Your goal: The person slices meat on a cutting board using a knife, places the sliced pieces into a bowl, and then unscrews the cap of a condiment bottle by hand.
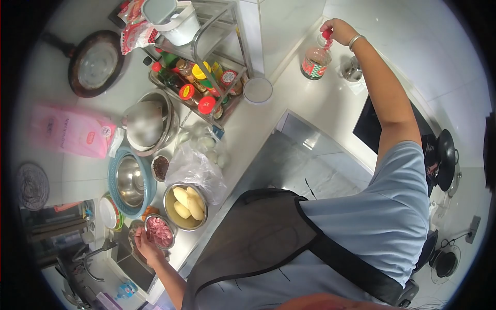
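Observation:
My right hand (pixel 338 31) grips the red cap of a clear bottle (pixel 315 61) at its top. The bottle stands upright on the counter and has a green and red label. A metal cup (pixel 352 68) is close beside it. Far to the left, my left hand (pixel 146 248) is at the edge of a metal bowl of raw pink meat (pixel 160 232), its fingers bent together. Whether it holds anything is unclear. Alongside the meat is a metal bowl (pixel 172 219) of peeled potatoes (pixel 188 202).
A rack (pixel 219 116) of sauce bottles and jars stands against the wall. Near it are stacked metal bowls (pixel 147 124), a blue basin (pixel 114 181), plastic bags (pixel 194 170) and a small bowl of dark spice (pixel 160 168). A sink (pixel 137 263) lies left, a black cooktop (pixel 369 121) right.

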`<state>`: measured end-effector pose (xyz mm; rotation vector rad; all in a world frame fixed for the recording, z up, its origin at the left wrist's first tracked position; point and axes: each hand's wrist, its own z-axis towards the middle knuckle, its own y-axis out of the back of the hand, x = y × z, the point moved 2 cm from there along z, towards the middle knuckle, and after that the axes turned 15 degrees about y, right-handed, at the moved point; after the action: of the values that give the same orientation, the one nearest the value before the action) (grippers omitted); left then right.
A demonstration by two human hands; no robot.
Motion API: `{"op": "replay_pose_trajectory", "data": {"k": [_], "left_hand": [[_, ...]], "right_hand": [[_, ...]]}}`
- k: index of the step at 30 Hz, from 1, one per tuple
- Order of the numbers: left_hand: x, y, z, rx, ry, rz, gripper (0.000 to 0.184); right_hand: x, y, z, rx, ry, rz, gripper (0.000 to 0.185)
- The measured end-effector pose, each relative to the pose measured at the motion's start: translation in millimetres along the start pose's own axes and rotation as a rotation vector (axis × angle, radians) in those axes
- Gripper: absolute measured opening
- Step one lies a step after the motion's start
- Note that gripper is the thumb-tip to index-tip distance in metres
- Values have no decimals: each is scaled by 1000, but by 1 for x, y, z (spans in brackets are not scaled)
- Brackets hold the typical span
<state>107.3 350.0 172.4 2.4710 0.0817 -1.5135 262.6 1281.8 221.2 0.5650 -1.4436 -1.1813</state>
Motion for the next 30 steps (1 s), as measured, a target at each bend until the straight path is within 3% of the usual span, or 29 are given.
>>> {"op": "replay_pose_trajectory", "data": {"k": [3,6,9,18,21,24,25,28,30], "left_hand": [[2,1,-1,-2,-6,-24,14],[5,6,1,-3,1,-27,16],[7,6,0,-6,9,-35,18],[1,-7,-4,3,-25,-38,22],[-1,-14,-11,17,-13,-27,17],[-3,-17,-14,13,-13,-52,18],[-2,-19,-16,9,0,-53,18],[5,-18,-16,-4,37,-56,18],[10,-12,-7,3,48,-40,18]], "right_hand": [[2,3,1,17,29,32,27],[22,2,-12,-147,24,20,28],[25,2,-6,-107,-187,-278,29],[2,-5,3,-19,42,-70,21],[15,-2,-14,-287,169,-139,16],[26,-13,-45,-634,78,156,20],[17,-34,-59,-747,68,213,28],[3,-139,-108,-587,-197,52,29],[-14,-228,-139,-510,-297,221,22]]}}
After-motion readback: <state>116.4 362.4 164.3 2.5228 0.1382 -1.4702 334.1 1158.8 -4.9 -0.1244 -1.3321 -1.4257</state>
